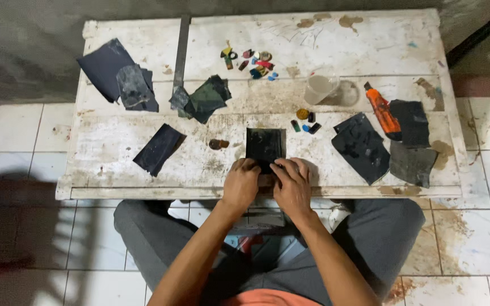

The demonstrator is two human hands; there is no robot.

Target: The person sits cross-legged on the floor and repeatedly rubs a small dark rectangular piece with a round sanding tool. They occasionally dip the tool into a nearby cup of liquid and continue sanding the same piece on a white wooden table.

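Note:
A dark, wet-looking rectangular sheet (264, 145) lies flat on the white worn table (114, 153) near its front edge. My left hand (240, 182) rests with curled fingers on the sheet's near left corner. My right hand (292, 184) presses on its near right corner, fingertips bent down onto the sheet. What sits under the fingers is hidden, so I cannot tell if a small piece is pinched there.
Several dark abrasive sheets (362, 146) lie around the tabletop, with more sheets (117, 76) at the back left. Small coloured stones (254, 61) sit at the back, a cloudy plastic cup (319, 88) and an orange-handled tool (382, 110) to the right. Tiled floor surrounds the table.

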